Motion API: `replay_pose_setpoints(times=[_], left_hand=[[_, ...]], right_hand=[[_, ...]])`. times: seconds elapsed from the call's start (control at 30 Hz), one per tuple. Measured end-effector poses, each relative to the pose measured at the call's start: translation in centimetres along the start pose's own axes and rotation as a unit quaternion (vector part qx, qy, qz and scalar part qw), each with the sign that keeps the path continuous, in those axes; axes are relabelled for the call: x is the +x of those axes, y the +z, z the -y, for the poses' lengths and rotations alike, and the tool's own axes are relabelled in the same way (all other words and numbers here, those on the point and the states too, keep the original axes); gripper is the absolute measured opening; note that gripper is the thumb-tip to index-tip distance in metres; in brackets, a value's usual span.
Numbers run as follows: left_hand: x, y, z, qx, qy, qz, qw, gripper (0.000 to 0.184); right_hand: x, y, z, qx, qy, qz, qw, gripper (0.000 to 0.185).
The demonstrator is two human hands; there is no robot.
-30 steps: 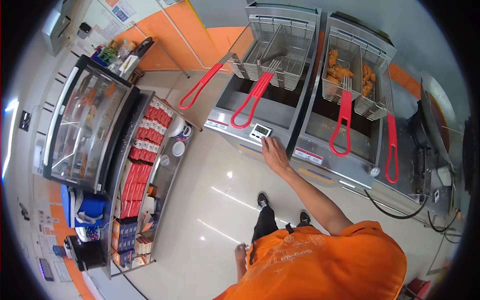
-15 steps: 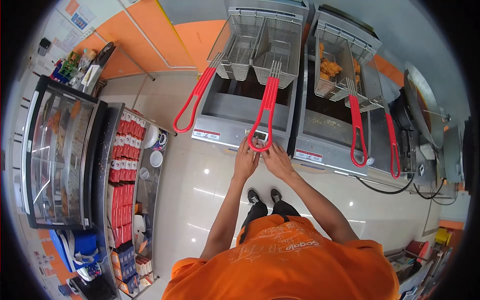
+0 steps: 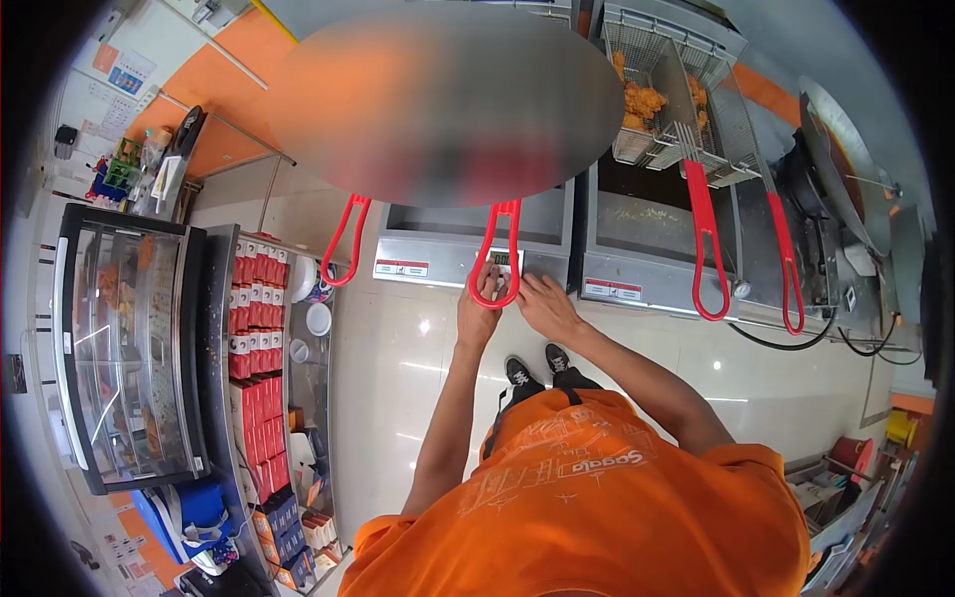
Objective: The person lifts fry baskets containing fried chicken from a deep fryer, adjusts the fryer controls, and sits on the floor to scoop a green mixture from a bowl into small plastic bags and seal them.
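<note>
A small digital timer (image 3: 501,259) with a display shows at the front edge of the left fryer (image 3: 438,253). My left hand (image 3: 478,316) is closed at its lower left side, fingers bent against it and partly hidden by a red basket handle (image 3: 489,244). The handle's loop hangs over those fingers. Just right of the loop, my right hand (image 3: 549,310) rests at the fryer's front edge, fingers stretched out and holding nothing. A blurred oval covers the baskets of this fryer. A second red handle (image 3: 346,244) sticks out to the left.
The right fryer (image 3: 637,254) carries wire baskets with fried chicken (image 3: 642,102) and long red handles (image 3: 705,244). A large wok (image 3: 846,164) stands beyond it. At left are a glass display case (image 3: 129,348) and a shelf of red boxes (image 3: 261,418).
My view has shifted, and a blurred oval now covers the left fryer's baskets. My right hand has drawn slightly away from the timer, while my left fingers stay at it.
</note>
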State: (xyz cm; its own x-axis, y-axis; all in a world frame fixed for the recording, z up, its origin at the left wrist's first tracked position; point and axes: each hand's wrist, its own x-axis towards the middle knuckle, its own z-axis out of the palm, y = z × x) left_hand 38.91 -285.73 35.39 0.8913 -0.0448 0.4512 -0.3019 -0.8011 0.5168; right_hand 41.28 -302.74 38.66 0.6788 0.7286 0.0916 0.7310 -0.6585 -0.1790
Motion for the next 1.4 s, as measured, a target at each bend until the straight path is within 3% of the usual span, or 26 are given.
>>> replay_pose_setpoints(times=[0.2, 0.7, 0.73, 0.77, 0.83, 0.87, 0.9, 0.93, 0.97, 1.0, 1.07, 1.1, 1.17, 1.2, 1.23, 1.3, 1.4], left_hand=[[0.2, 0.2, -0.2, 0.045, 0.022, -0.013, 0.999, 0.037], [-0.4, 0.6, -0.5, 0.028, -0.03, 0.024, 0.999, 0.047], [-0.4, 0.7, -0.4, -0.017, -0.05, 0.028, 0.998, 0.048], [-2.3, 2.5, 1.9, 0.072, -0.028, 0.058, 0.995, 0.051], [-1.2, 1.4, 0.5, 0.054, -0.081, 0.081, 0.992, 0.049], [-1.6, 2.7, 2.3, 0.049, 0.012, 0.032, 0.998, 0.047], [-0.5, -0.9, -1.7, -0.118, -0.109, 0.016, 0.987, 0.045], [-1.0, -1.3, -1.9, -0.076, -0.064, -0.028, 0.995, 0.045], [-2.0, -2.7, -2.1, 0.079, 0.042, -0.06, 0.994, 0.049], [-3.7, -4.0, -3.1, 0.097, 0.014, -0.07, 0.993, 0.05], [-8.7, -7.9, -5.7, 0.035, -0.049, -0.088, 0.994, 0.053], [-12.5, -8.9, -5.9, 0.035, -0.073, -0.098, 0.992, 0.052], [-21.3, -12.6, -7.1, 0.019, -0.159, -0.103, 0.982, 0.037], [-26.5, -14.5, -7.6, 0.0, -0.217, -0.104, 0.971, 0.031], [-32.2, -15.6, -7.7, 0.007, -0.295, -0.097, 0.951, 0.029], [-43.6, -18.9, -8.0, -0.033, -0.443, -0.064, 0.894, 0.034], [-61.1, -24.5, -9.4, -0.063, -0.597, -0.013, 0.799, 0.039]], right_hand=[[-0.2, 0.6, -0.3, 0.023, 0.001, 0.033, 0.999, 0.048], [-1.1, 1.6, -0.6, 0.115, 0.036, -0.068, 0.99, 0.049], [-0.9, 2.1, -0.7, 0.119, 0.017, -0.101, 0.988, 0.042], [-0.5, 3.0, -0.7, 0.193, 0.052, -0.109, 0.974, 0.035], [-0.7, 2.5, -1.2, 0.177, 0.04, -0.099, 0.978, 0.032], [-0.7, 2.1, -1.5, 0.171, 0.036, -0.059, 0.983, 0.036], [-0.3, 0.7, -1.3, 0.237, 0.017, -0.066, 0.969, 0.039], [-1.0, -0.9, -0.9, 0.203, -0.01, -0.029, 0.979, 0.044], [-1.8, 0.3, -0.9, 0.23, 0.016, -0.044, 0.972, 0.05], [-2.5, 2.5, -1.5, 0.19, 0.001, -0.087, 0.978, 0.055], [-4.0, 0.1, 1.4, 0.22, 0.002, -0.151, 0.964, 0.056], [-5.2, -1.1, 3.6, 0.282, 0.04, -0.138, 0.948, 0.056], [-8.1, 0.7, 5.6, 0.249, 0.056, -0.094, 0.962, 0.049], [-9.5, 3.9, 5.5, 0.183, -0.007, -0.086, 0.979, 0.041], [-11.3, 5.8, 6.9, 0.182, -0.03, -0.038, 0.982, 0.036], [-14.5, 11.7, 9.9, 0.245, 0.022, 0.118, 0.962, 0.037], [-17.2, 19.1, 18.7, 0.167, -0.021, 0.385, 0.907, 0.038]])
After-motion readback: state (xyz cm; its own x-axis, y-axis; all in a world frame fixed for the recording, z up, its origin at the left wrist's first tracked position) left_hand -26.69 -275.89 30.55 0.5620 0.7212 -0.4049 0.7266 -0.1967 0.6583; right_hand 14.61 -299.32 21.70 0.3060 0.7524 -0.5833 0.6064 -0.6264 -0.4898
